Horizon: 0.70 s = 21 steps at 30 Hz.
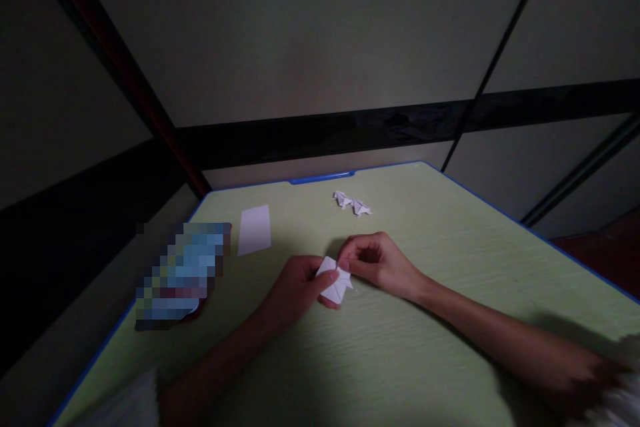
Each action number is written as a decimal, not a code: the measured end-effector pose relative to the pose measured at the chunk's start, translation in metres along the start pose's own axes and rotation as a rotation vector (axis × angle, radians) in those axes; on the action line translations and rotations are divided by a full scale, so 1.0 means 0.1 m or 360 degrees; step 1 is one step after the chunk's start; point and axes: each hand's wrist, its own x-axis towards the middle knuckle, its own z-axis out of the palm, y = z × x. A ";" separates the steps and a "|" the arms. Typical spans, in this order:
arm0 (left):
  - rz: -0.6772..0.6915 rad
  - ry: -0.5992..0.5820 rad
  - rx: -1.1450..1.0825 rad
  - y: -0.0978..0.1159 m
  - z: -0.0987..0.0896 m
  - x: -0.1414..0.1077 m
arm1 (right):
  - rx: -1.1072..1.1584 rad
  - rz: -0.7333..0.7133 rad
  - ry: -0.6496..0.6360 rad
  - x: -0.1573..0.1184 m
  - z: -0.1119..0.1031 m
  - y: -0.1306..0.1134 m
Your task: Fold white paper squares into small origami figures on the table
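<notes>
Between my two hands is a small piece of folded white paper with crease lines across it and pointed flaps on its right side. My left hand grips it from the left, thumb on top and fingers underneath. At its upper right edge, the thumb and forefinger of my right hand pinch the paper. Beyond my hands lie two small folded white paper figures, close together. A flat white sheet of paper rests to the left of them.
The pale green table has a blue rim and a blue strip at its far edge. A blurred-out bluish object lies by the left edge. Panelled cabinet doors stand close behind the table.
</notes>
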 end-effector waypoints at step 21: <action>0.0019 0.0094 0.0038 0.02 -0.01 -0.02 | 0.0120 -0.0046 0.0177 0.00 0.05 0.00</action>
